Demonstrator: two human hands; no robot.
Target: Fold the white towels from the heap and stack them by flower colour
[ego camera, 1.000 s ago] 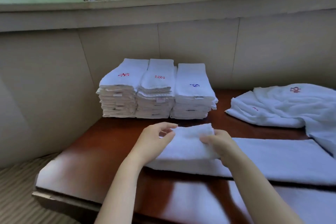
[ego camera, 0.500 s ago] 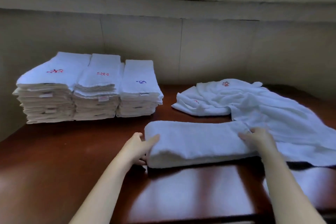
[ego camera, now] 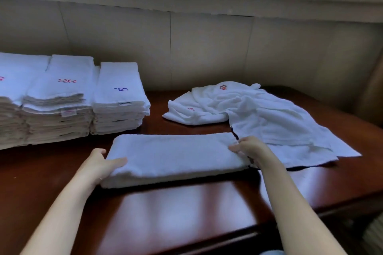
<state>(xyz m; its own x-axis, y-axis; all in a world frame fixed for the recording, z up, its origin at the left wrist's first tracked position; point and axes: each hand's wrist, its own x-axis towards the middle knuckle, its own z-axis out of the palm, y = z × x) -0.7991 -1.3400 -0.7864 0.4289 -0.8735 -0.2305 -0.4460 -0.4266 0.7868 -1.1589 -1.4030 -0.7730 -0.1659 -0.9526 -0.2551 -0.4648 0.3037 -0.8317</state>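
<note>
towel [ego camera: 174, 155] folded shorter, hands at ends

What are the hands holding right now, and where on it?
The folded towel: left hand grips its left end, right hand its right end.

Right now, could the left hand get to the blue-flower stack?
Probably yes. The left hand grips the folded towel, but only bare table lies between it and the blue-flower stack.

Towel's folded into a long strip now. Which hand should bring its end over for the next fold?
Probably the right hand. It grips the folded towel at the end beside the loose heap, so folding leftward moves the towel toward the stacks. The left hand can hold its end as anchor.
</note>
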